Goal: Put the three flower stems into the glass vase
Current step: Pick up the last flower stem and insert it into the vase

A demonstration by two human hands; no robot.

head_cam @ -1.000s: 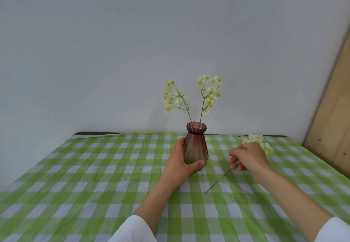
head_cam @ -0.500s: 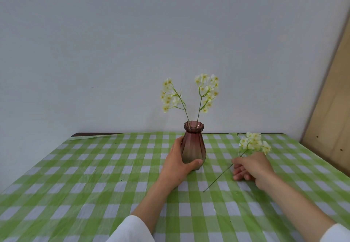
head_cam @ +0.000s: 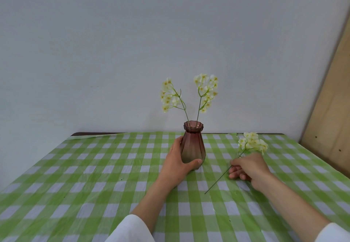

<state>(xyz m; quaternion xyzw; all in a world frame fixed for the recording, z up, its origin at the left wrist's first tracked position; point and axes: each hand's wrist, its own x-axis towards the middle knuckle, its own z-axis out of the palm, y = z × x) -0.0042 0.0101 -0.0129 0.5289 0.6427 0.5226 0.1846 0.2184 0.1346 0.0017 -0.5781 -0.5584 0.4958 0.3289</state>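
A purple-brown glass vase [head_cam: 193, 145] stands upright near the far middle of the table. Two flower stems rise from its mouth, one leaning left [head_cam: 169, 96] and one leaning right [head_cam: 207, 92], both with pale yellow-white blossoms. My left hand [head_cam: 178, 163] wraps the vase's lower body from the left. To the right, my right hand [head_cam: 248, 167] pinches the third flower stem [head_cam: 217, 182] about midway. Its blossoms [head_cam: 252, 143] point away from me and its thin green end reaches the cloth toward me.
A green and white checked cloth [head_cam: 94, 175] covers the table. A white wall stands right behind the table's far edge. A wooden board [head_cam: 333, 109] leans at the right, beside the table's right edge.
My right hand has slid toward me along the third stem and closed on its middle, so the blossoms now show fully. The left hand stays on the vase.
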